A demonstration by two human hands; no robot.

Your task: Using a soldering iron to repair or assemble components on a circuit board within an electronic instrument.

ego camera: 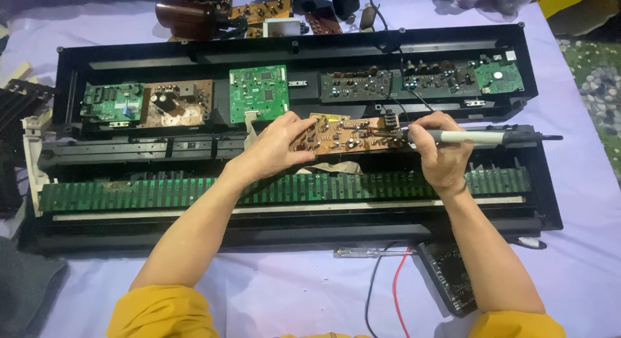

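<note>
One brown board [343,135] lies at the middle of the open keyboard case [194,53], a little above the green key strip [162,194]. The left hand [278,147] grips its left end, fingers curled over the top edge. The right hand [440,153] is closed around one soldering iron [482,138], whose tip touches the board's right end. At twelve o'clock, inside the case, I count three green boards, the middle one [259,93] the largest. At six o'clock, on the purple cloth [582,202], lie one screwdriver [359,252] and one black meter [453,276].
</note>
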